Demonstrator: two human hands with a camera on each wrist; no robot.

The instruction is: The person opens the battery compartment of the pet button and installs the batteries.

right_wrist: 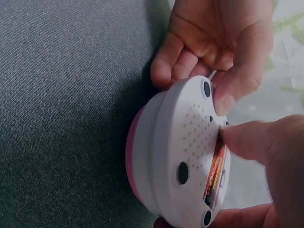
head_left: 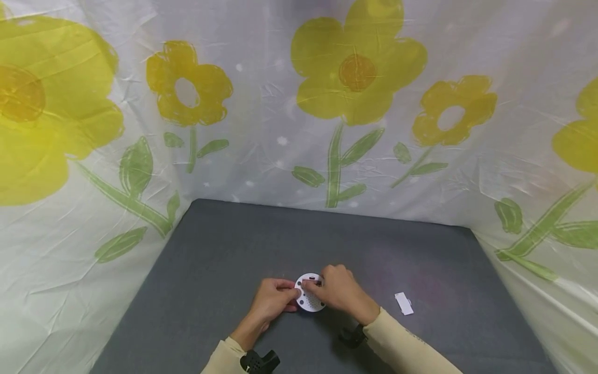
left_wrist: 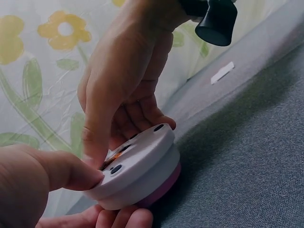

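Note:
A round white battery-powered device (head_left: 309, 303) has a pink lower rim, speaker holes and dark round feet on its upturned face. My left hand (head_left: 272, 300) grips its left edge, thumb on the face and fingers beneath. From the other side my right hand (head_left: 344, 291) holds it, its thumb pressing at one end of the uncovered battery slot. Inside that slot shows an orange-and-black battery (right_wrist: 217, 171), partly hidden by the right thumb in the right wrist view. Over the cloth, the device sits tilted in the left wrist view.
A small white battery cover (head_left: 404, 304) lies on the dark grey cloth-covered table (head_left: 261, 234), to the right of my right hand. White curtains (head_left: 261, 156) with yellow flowers hang behind and at both sides. Each wrist wears a black camera mount (head_left: 259, 361).

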